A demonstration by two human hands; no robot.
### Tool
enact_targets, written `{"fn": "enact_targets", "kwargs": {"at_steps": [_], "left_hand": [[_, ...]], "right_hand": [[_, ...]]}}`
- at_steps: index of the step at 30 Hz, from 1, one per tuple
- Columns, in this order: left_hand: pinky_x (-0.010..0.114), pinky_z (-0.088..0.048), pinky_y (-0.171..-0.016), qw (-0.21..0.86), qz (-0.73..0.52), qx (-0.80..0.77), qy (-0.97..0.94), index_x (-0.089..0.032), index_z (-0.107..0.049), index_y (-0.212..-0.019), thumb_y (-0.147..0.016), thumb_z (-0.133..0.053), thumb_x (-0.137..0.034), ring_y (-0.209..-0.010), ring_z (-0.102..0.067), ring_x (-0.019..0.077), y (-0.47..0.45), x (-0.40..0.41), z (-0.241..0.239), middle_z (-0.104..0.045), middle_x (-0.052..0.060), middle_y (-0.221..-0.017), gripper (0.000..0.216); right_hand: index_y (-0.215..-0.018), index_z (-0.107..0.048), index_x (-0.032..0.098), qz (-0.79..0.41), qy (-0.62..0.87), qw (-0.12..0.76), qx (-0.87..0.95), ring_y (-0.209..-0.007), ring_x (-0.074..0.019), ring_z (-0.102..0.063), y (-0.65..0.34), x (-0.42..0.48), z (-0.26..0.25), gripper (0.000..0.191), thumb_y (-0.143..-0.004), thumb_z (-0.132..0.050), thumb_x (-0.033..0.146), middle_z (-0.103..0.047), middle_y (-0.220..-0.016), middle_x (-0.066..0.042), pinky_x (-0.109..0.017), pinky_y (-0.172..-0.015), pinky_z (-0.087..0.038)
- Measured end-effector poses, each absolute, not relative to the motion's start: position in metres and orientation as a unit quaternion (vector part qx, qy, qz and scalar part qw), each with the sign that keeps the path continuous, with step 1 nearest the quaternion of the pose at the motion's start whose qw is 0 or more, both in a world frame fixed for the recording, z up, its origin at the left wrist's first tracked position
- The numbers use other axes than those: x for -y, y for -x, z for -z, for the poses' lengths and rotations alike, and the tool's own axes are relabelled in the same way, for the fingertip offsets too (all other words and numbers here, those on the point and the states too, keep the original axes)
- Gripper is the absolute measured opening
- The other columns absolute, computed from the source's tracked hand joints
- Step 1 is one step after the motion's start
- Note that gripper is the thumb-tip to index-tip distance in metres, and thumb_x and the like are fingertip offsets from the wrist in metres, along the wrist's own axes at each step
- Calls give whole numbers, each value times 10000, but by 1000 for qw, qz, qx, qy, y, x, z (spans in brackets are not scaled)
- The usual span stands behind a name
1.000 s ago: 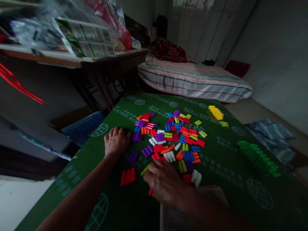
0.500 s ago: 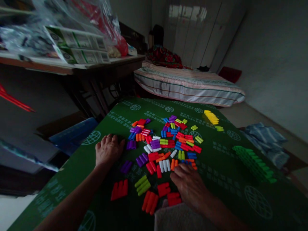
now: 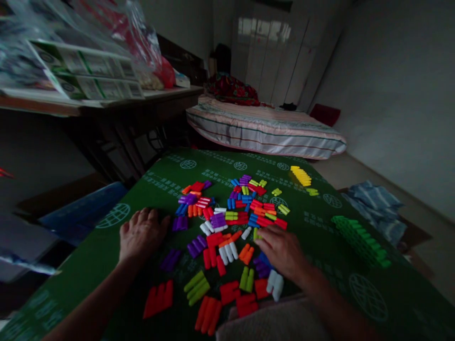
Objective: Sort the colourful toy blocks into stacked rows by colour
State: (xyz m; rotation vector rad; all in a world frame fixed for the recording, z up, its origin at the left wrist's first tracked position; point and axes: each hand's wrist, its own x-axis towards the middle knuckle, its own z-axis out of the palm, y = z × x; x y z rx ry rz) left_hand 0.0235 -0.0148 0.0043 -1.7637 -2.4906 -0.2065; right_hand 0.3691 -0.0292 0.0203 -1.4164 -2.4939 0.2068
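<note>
Green mat (image 3: 320, 265) covers the table, with mixed coloured blocks (image 3: 234, 218) heaped at its centre. Blue bin (image 3: 81, 213) sits off the left edge; we cannot see its contents. Left hand (image 3: 140, 234) lies flat on the mat, fingers loosely together, near a purple block (image 3: 180, 223). Right hand (image 3: 280, 248) has its fingers curled onto a lime block (image 3: 256, 233); we cannot tell whether they grip it.

The room is dim, lit by weak daylight on the tall pale panelled doors (image 3: 273, 61) at the far end. A bare grey plaster wall (image 3: 391, 85) runs along the right above a pale concrete floor (image 3: 359, 166), where a crumpled blue striped cloth (image 3: 377, 208) lies. A low bed with a striped cover (image 3: 266, 135) stands across the back, with a red patterned bundle (image 3: 231, 90) on it. At the left, a dark wooden shelf (image 3: 106, 106) holds boxes and plastic bags.
</note>
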Motion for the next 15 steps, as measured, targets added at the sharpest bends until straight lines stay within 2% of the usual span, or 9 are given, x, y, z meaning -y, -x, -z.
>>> {"fn": "enact_targets", "kwargs": {"at_steps": [4, 9, 12, 15], "left_hand": [[542, -332, -1066, 42, 65, 816, 573, -102, -497, -1223, -892, -162, -525, -1340, -334, 361, -22, 14, -5, -437, 196, -1399, 633], [531, -328, -1076, 43, 60, 818, 570, -108, -482, -1238, -885, -130, -538, -1350, -325, 351, -21, 13, -3, -428, 187, -1411, 658], [536, -320, -1082, 41, 59, 818, 571, -126, -486, -1232, -879, -105, -547, -1346, -329, 348, -19, 12, -1, -434, 171, -1405, 668], [537, -307, -1088, 31, 54, 820, 569, -133, -480, -1242, -869, -95, -559, -1354, -312, 348, -18, 9, -3, -430, 167, -1407, 685]], "right_hand": [[-991, -689, 216, -31, 583, 57, 810, -1024, -187, -622, -387, -26, -22, 223, -920, -479, 206, -702, -1061, -65, -273, -842, -467], [-1045, -705, 200, -41, 590, -11, 806, -990, -211, -663, -382, -49, -12, 312, -871, -457, 122, -719, -1050, -100, -306, -831, -486], [-1090, -701, 234, -61, 586, 22, 808, -999, -211, -668, -381, -48, -7, 350, -844, -480, 121, -726, -1062, -79, -313, -843, -491], [-1151, -680, 291, -110, 604, 111, 782, -986, -182, -676, -398, -60, -3, 353, -861, -505, 192, -734, -1080, -24, -281, -839, -500]]}}
